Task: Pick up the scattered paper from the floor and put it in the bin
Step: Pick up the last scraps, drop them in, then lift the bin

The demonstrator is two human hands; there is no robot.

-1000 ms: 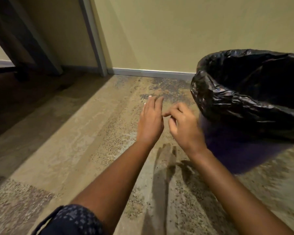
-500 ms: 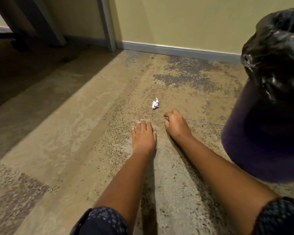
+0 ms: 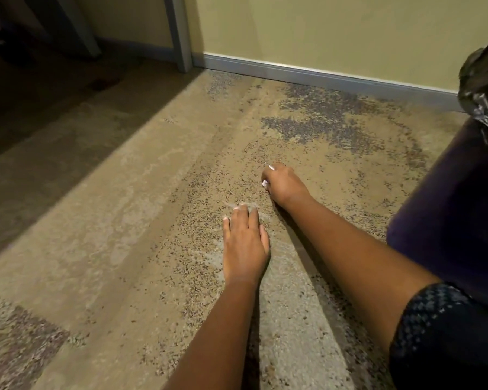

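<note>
Mottled tan carpet point(image 3: 124, 220), grey-purple speckled patches. Yellow-green wall point(image 3: 321, 29), grey baseboard point(image 3: 321, 76) along its foot. Grey vertical trim point(image 3: 178, 32) at the corner. Far left in shadow; dark slanted furniture leg point(image 3: 76, 26) there.

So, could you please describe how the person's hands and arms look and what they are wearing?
The left hand and right hand are bare, with no gloves, rings or watch showing. Both forearms are uncovered. At the right elbow is a dark sleeve with a small light repeating pattern. No left sleeve is in view.
</note>
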